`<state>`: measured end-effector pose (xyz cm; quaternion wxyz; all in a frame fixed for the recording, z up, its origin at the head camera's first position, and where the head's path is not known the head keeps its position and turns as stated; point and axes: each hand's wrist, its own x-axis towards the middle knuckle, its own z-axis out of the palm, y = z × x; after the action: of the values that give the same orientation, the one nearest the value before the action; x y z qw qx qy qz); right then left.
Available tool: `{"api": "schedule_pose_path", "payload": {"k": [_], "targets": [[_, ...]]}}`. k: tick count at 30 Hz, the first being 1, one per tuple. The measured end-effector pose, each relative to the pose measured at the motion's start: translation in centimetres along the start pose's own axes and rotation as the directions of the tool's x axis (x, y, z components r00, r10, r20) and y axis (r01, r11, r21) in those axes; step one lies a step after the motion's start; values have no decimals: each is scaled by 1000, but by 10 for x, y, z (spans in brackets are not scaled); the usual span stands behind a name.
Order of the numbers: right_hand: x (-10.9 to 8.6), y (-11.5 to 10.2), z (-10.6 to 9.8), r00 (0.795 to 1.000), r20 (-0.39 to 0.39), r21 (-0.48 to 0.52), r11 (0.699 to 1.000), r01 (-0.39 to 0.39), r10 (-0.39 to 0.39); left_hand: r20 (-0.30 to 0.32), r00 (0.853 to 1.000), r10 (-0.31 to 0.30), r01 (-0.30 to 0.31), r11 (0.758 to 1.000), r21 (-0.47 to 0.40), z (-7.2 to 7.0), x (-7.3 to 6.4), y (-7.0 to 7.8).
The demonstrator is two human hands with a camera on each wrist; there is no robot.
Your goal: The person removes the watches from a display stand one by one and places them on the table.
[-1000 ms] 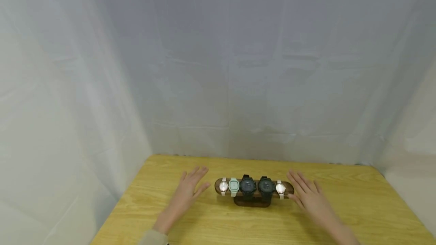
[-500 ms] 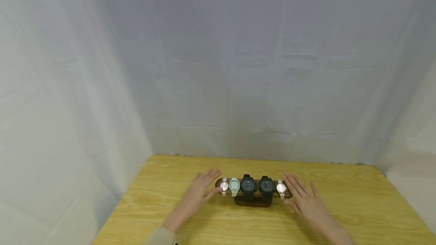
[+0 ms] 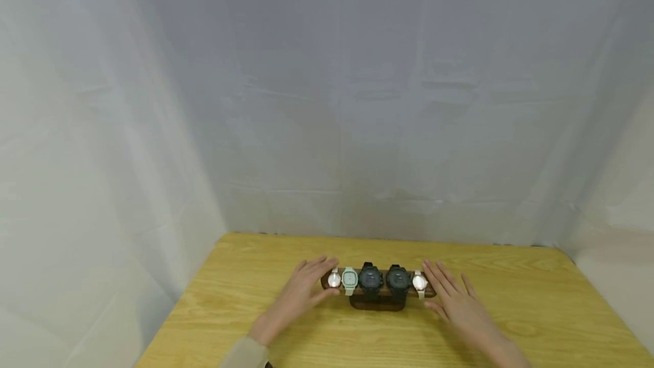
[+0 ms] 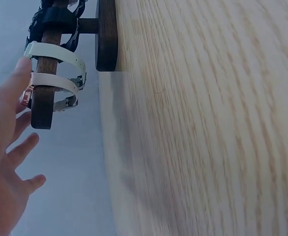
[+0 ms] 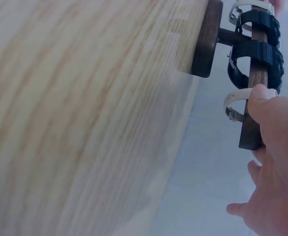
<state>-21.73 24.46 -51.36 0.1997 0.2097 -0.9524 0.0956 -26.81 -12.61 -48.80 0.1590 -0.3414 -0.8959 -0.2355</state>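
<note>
A dark wooden watch stand [image 3: 377, 304] stands upright on its base, its raised bar carrying a row of watches. From the left come a small pale watch [image 3: 334, 280], a mint-green watch [image 3: 349, 280], two bulky black watches [image 3: 370, 279] and another small pale watch [image 3: 419, 282]. My left hand [image 3: 296, 294] is at the bar's left end, thumb in front and spread fingers behind, one fingertip by the mint strap [image 4: 55, 50]. My right hand [image 3: 462, 308] lies at the right end with fairly straight fingers. Its thumb [image 5: 260, 94] overlaps the bar [image 5: 251, 132] beside the pale strap.
A yellowish wood-grain table [image 3: 536, 288] lies under the stand. Pale cloth curtains [image 3: 327, 129] hang behind it and along both sides. A light sleeve [image 3: 245, 354] covers the left forearm.
My left hand has moved right, from beside the stand to around its left end. The right hand has shifted slightly left onto the right end. The stand stays in place.
</note>
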Motion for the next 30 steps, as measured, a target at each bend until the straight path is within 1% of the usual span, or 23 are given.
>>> {"api": "schedule_pose_path", "payload": {"k": [4,9,12,15,22,27,30], "targets": [[0,0,0,1000,4,-4,1000,-3,3,19,1000,-2,2,1000,18,3,0,-1],[-1,1,0,1000,10,16,1000,-12,11,25,1000,-3,2,999,42,6,1,-2],[0,1,1,1000,6,21,1000,-4,4,29,1000,-9,7,998,56,6,1,-4],[0,1,2,1000,3,27,1000,1,-1,24,1000,-7,5,998,67,7,1,-5],[2,1,2,1000,6,26,1000,9,-9,-3,1000,21,-20,996,86,8,0,-6],[2,1,2,1000,7,23,1000,10,-11,-1,1000,9,-9,996,89,8,-1,-6],[3,0,1,1000,12,26,1000,8,-9,-29,999,28,-25,993,111,7,-2,-8]]}}
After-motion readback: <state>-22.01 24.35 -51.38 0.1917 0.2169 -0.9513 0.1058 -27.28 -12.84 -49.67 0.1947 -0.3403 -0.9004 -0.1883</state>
